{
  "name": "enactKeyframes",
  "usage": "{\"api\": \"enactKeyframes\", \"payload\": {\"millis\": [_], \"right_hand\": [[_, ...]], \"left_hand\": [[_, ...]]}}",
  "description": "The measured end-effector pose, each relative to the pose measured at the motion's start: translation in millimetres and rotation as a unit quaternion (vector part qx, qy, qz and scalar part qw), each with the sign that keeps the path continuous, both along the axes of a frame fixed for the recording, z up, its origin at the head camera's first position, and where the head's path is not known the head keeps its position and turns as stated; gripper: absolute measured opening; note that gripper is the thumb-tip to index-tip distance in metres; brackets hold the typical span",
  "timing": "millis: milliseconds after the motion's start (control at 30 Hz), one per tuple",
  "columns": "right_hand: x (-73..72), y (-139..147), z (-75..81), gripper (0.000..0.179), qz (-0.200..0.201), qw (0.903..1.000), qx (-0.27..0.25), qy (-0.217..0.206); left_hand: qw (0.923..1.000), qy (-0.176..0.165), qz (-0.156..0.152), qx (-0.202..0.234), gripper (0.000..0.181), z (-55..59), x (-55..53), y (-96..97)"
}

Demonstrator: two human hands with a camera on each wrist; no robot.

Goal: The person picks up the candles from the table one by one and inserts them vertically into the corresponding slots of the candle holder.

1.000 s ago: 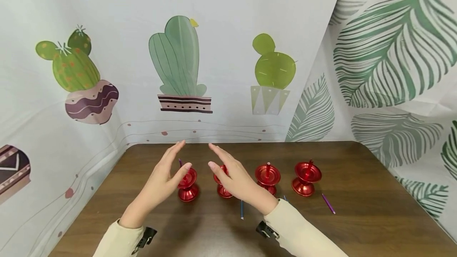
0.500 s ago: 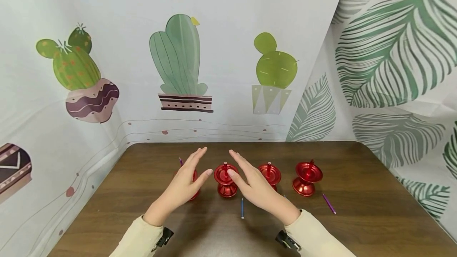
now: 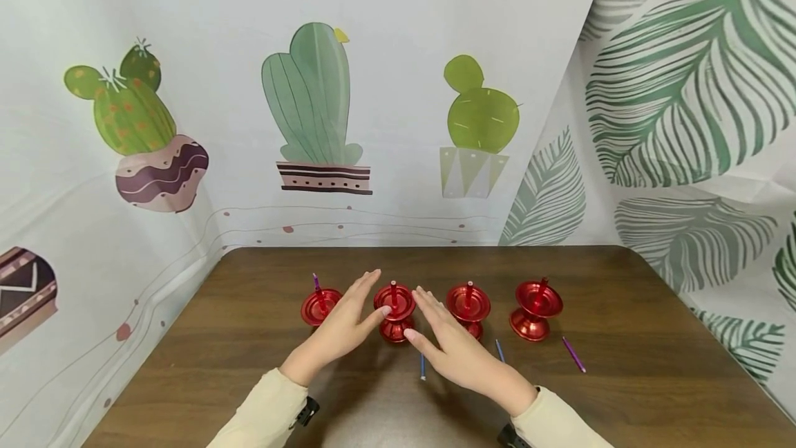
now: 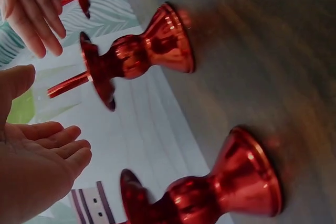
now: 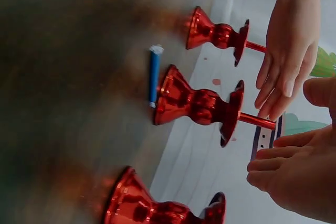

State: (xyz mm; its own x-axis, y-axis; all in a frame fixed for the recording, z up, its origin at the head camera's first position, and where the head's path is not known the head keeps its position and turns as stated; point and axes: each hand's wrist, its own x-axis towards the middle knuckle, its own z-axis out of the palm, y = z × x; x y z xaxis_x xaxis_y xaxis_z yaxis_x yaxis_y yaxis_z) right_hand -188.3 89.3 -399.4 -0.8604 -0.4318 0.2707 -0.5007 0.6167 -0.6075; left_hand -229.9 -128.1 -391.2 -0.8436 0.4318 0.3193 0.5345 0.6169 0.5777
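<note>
My left hand hovers between the leftmost red metal candle holder and the second candle holder, fingers extended and holding nothing. Opposite it, my right hand is held out with straight fingers, in front of the third candle holder. Both palms face each other at a slant, fingertips apart. A thin purple candle stands in the leftmost holder, whose base my left hand hides. In the right wrist view, a blue candle lies beside the base of a candle holder.
At the right of the row stands a fourth red holder. A purple candle lies beside it on the brown wooden table. Another blue candle lies partly behind my right hand. A printed cloth hangs behind the table.
Both hands have shifted rightward and a little lower, staying empty with fingers straight. The leftmost holder's dish and purple candle now show more. Holders and loose candles stay where they were.
</note>
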Motion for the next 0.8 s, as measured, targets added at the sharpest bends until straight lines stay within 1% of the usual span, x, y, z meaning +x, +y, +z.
{"api": "enactKeyframes", "payload": {"millis": [233, 367, 600, 800], "right_hand": [[4.7, 0.6, -9.6, 0.070, -0.003, 0.9988, 0.049, -0.005], [5.8, 0.7, -14.4, 0.071, 0.000, 0.9969, 0.078, -0.010], [4.3, -0.1, -22.9, 0.069, -0.008, 0.9904, 0.137, -0.019], [3.4, -4.8, -26.0, 0.068, -0.020, 0.9828, 0.177, -0.048]], "left_hand": [[0.9999, -0.003, -0.012, -0.012, 0.065, -12.1, -6.9, 4.2], [0.9994, -0.015, -0.012, -0.027, 0.065, -17.3, -10.5, 5.0], [0.9986, -0.031, -0.012, -0.043, 0.065, -20.0, -12.4, 5.3], [0.9980, -0.037, -0.007, -0.052, 0.065, -21.9, -13.5, 4.8]]}}
